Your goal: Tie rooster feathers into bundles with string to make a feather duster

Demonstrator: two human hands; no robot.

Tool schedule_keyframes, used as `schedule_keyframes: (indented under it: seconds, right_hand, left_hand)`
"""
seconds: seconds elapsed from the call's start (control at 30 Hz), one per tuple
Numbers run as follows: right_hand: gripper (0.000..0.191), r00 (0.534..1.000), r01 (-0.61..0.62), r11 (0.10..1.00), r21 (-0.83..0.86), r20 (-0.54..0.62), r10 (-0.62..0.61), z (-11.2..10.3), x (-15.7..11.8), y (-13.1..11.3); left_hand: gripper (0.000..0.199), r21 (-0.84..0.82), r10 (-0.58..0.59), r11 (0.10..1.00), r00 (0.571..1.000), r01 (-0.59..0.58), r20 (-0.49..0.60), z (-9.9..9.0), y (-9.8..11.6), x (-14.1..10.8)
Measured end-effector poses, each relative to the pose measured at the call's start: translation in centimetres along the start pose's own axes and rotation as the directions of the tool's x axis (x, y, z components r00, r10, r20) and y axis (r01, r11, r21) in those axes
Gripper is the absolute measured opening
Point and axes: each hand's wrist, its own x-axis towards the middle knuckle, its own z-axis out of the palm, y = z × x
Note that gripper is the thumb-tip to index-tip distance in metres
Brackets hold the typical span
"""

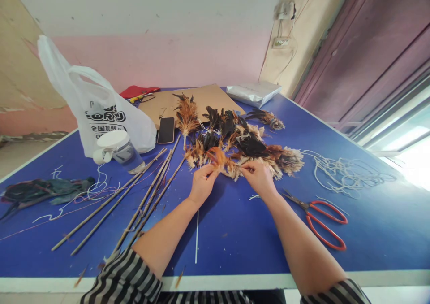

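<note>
My left hand [202,184] is closed in a pinch on an orange-brown feather [217,155], whose curved plume rises above the fingertips. A short way to the right, my right hand [259,176] also pinches with thumb and forefinger. What lies between those fingertips is too small to make out against the feathers behind. Just beyond both hands spreads a pile of brown and black feathers [250,146], tied in bunches. One bunch of feathers [187,115] stands out at the pile's back left, with a pale stem toward me.
Red-handled scissors [325,223] lie right of my right forearm, near tangled white string [346,171]. Several thin sticks [148,201] lie on the left. Farther off are a phone [165,130], a mug [117,149], a plastic bag [101,102], cardboard [161,104] and a silver packet [253,92].
</note>
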Motion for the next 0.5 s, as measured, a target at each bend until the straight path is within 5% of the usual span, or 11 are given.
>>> schedule_keyframes:
  seconds: [0.13,0.3,0.4,0.5]
  right_hand:
    - [0.020,0.997,-0.034,0.988,-0.152,0.059,0.044,1.5,0.0,-1.2]
    - [0.019,0.991,-0.099,0.964,-0.245,0.065,0.118,3.2,0.5,-1.5]
    - [0.012,0.972,-0.227,0.973,0.053,0.076,0.222,3.2,0.9,-0.9]
    - [0.015,0.951,-0.307,0.886,0.348,0.133,0.278,2.4,1.1,-0.2]
  left_hand:
    - [0.026,-0.130,-0.227,0.963,0.971,0.236,0.079,0.7,-0.2,-0.2]
    - [0.026,-0.190,-0.311,0.926,0.944,0.328,0.113,1.2,0.0,-0.3]
    - [0.024,-0.220,-0.341,0.907,0.933,0.360,0.119,1.3,-0.3,-0.3]
    - [0.023,-0.287,-0.408,0.854,0.901,0.434,0.146,1.5,-0.7,-0.2]
